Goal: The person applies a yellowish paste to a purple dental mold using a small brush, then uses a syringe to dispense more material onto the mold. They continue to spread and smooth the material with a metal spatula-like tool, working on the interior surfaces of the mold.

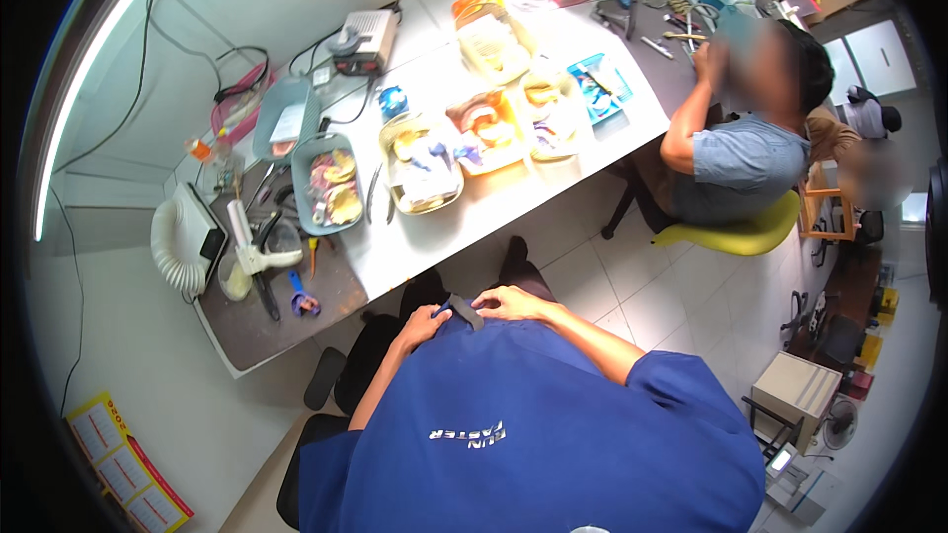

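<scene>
I am seated in a blue shirt (pixel 553 405), with both hands at its lower front edge. My left hand (pixel 423 325) is closed, its fingertips pinching the blue cloth. Just right of it, my right hand (pixel 513 304) bends over the same edge, thumb and fingers closed on the cloth. Between the two hands lies a short dark grey strip (pixel 463 313). Whether the strip is sewn to the shirt cannot be made out. Both hands are on my lap side of the table, apart from its front edge.
On the white table (pixel 425 262) stand several baskets, among them a blue-grey basket (pixel 328 229) with dental-model-like pieces. Left are a white hose (pixel 178 247), a white handled tool (pixel 259 255) and a blue scoop-like item (pixel 301 294). A co-worker (pixel 750 153) sits at right on a yellow-green chair (pixel 736 234).
</scene>
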`<state>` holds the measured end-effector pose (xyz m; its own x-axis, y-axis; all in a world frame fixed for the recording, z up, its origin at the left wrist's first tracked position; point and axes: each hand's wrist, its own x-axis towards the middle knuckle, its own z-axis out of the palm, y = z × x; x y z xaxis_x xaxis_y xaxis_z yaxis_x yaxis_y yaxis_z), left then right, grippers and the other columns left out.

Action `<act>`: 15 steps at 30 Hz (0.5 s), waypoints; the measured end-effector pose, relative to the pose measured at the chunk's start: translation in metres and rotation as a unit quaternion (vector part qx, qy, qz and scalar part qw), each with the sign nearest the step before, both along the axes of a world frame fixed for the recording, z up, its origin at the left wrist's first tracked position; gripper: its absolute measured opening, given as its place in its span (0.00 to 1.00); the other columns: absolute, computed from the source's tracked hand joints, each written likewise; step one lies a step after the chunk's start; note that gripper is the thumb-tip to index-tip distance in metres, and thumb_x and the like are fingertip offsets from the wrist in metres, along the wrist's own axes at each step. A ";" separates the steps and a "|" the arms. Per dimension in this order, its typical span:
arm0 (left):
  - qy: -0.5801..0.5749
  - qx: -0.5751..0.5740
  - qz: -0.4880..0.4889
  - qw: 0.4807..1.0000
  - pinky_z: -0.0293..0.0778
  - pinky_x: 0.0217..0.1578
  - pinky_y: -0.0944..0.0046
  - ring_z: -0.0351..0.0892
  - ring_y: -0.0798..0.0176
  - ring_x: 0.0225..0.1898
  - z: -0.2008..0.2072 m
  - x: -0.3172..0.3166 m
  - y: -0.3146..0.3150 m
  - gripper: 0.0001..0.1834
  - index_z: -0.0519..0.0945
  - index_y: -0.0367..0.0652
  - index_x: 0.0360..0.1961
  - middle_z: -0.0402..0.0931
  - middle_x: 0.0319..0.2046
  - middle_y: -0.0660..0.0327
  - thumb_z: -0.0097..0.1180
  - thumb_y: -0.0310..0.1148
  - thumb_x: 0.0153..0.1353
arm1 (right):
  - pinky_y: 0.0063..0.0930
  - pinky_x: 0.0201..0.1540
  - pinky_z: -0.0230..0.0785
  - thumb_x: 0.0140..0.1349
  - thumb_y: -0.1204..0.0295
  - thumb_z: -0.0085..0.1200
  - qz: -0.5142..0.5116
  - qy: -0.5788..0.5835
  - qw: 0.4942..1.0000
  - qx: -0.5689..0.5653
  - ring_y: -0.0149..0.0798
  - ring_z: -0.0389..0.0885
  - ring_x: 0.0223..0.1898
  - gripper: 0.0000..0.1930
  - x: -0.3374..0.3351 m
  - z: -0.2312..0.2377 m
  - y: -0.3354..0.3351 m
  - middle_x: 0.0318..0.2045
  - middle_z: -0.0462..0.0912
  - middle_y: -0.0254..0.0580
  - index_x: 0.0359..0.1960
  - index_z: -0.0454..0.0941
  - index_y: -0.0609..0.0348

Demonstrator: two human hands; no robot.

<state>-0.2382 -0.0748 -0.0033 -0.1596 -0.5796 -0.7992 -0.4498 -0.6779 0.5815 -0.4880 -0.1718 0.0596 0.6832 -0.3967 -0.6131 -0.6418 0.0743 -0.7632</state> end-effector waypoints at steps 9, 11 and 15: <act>-0.227 -0.032 0.220 0.948 0.75 0.52 0.54 0.83 0.49 0.48 -0.084 -0.057 0.030 0.13 0.87 0.43 0.38 0.85 0.41 0.52 0.54 0.39 0.65 | 0.52 0.38 0.75 0.67 0.64 0.52 -0.100 0.089 0.971 -0.197 0.62 0.83 0.34 0.17 -0.119 0.010 -0.063 0.27 0.83 0.59 0.27 0.80 0.68; -0.219 -0.053 0.226 0.948 0.75 0.52 0.55 0.83 0.50 0.48 -0.081 -0.067 0.025 0.13 0.87 0.44 0.39 0.85 0.41 0.52 0.54 0.38 0.65 | 0.53 0.36 0.74 0.69 0.62 0.49 -0.114 0.100 0.961 -0.230 0.63 0.82 0.31 0.21 -0.132 0.018 -0.077 0.24 0.82 0.59 0.23 0.79 0.67; -0.168 -0.032 0.268 0.948 0.75 0.51 0.57 0.83 0.51 0.48 -0.106 -0.076 0.016 0.13 0.87 0.45 0.40 0.85 0.41 0.53 0.53 0.37 0.66 | 0.47 0.36 0.76 0.69 0.71 0.47 -0.181 -0.008 0.951 -0.251 0.57 0.83 0.30 0.10 -0.143 0.031 -0.106 0.27 0.83 0.55 0.37 0.79 0.64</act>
<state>-0.3142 -0.0589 -0.1094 0.4292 -0.5548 -0.7127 -0.2183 -0.8294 0.5142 -0.6308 -0.2781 0.0902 0.4547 -0.8475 -0.2740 -0.6310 -0.0894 -0.7706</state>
